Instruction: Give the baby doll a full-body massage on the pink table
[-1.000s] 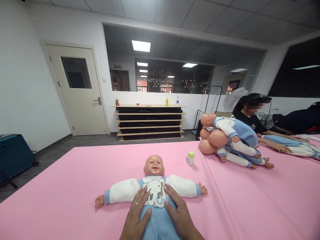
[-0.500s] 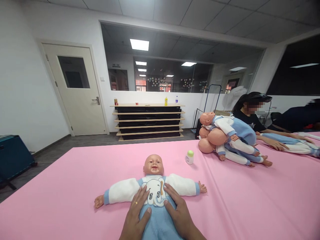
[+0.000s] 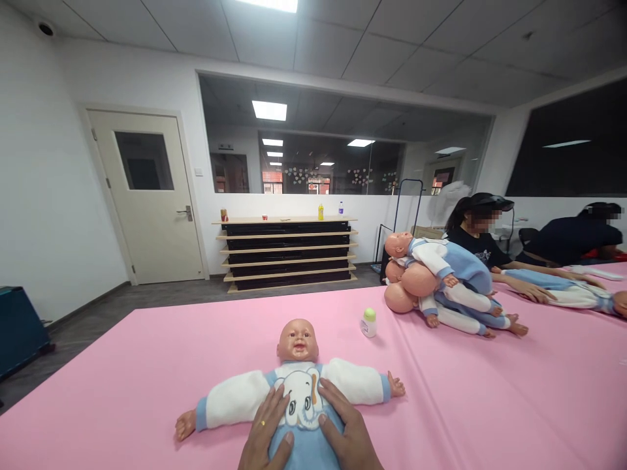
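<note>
A baby doll point(image 3: 297, 375) lies on its back on the pink table cover point(image 3: 122, 385), head away from me and arms spread wide. It wears a white and blue outfit with an elephant face on the chest. My left hand point(image 3: 267, 427) rests flat on the left side of its torso, a ring on one finger. On the opposite side of the torso lies my right hand point(image 3: 347, 427), fingers stretched out. Both thumbs point inward over the blue cloth, apart from each other. Beyond the doll's arm stands a small white bottle with a green cap point(image 3: 369, 322).
Several similar dolls point(image 3: 441, 281) are piled at the right. Behind them a person in a black top point(image 3: 477, 228) has their hands on another doll point(image 3: 573, 287). A second person point(image 3: 573, 235) bends over farther right. Stacked boards point(image 3: 289, 251) stand by the far wall.
The view has tilted up a little, so the table, the doll and my hands sit lower in the picture. My hands stay on the doll's torso in nearly the same place.
</note>
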Motion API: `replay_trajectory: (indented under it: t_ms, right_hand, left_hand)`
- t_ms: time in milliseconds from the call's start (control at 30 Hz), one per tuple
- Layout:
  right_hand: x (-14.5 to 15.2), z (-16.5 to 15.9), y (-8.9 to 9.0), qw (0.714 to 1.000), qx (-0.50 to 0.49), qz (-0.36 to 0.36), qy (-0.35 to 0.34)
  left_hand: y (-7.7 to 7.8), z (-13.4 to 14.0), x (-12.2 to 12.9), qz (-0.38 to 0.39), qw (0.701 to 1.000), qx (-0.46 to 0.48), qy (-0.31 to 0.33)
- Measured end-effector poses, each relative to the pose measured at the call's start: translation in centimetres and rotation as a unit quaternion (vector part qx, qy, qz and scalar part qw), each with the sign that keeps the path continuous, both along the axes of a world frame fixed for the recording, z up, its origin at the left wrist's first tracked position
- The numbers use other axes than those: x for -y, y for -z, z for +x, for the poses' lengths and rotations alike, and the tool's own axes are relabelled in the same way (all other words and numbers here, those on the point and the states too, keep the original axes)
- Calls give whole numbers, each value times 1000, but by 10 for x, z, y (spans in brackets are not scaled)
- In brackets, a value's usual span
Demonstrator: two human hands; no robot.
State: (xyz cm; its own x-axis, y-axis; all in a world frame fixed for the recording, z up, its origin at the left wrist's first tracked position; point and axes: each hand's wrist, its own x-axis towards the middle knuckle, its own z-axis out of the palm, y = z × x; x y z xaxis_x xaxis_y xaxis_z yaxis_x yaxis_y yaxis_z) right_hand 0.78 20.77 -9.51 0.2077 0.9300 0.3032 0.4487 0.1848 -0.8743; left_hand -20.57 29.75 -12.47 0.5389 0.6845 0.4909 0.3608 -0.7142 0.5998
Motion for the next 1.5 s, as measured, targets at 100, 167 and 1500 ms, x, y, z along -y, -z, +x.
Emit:
replay_trajectory:
  t_ms: [100, 167, 1500]
  right_hand:
    - [-3, 2, 2, 1000, 3, 15, 0]
    - [-3, 2, -1, 1000, 2, 25, 2]
    - [0, 11, 2, 996, -36, 75, -29]
  left_hand:
    - [2, -1, -5, 1, 1000, 6, 7]
    - [1, 0, -5, -13, 1000, 3, 9]
    - [-36, -4, 37, -138, 984, -22, -112]
